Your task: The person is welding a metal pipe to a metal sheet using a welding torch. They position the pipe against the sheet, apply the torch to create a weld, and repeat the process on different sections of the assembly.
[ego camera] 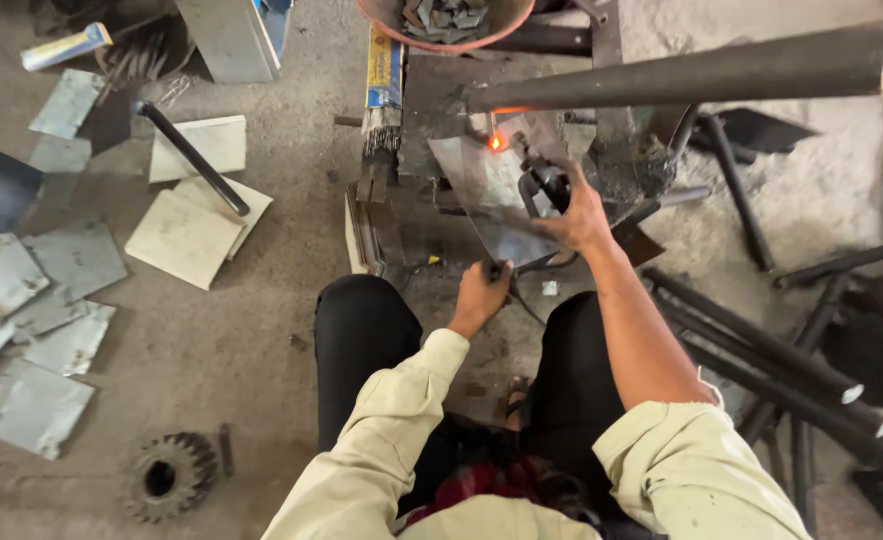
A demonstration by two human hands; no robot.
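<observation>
The right hand [583, 215] is closed around a dark, blocky holder [546, 187] whose tip meets a thin grey metal sheet [486, 190], where a small orange glow [496, 142] burns near the sheet's far edge. The left hand [479, 296] is curled narrow at the sheet's near edge, pinching something thin and dark that cannot be made out, with a black cable [531, 268] looping just beside it. The sheet lies tilted over a dark, scaled steel block [411, 225] on the rough concrete floor [261, 330], just beyond the person's black-trousered knees. A bundle of slim grey rods [383, 95] in a yellow-and-blue wrapper rests at the block's far-left corner, and a round reddish basin [391, 25] of metal scraps sits beyond it. A long, dull round pipe [691, 75] crosses above the work toward the right. On the floor to the left lie flat square plates [183, 238], some pale, some mottled grey, with a black bar [193, 158] laid across them. A rusty toothed gear [166, 475] sits near the left knee. Dark tubes [761, 350] are stacked on the right.
</observation>
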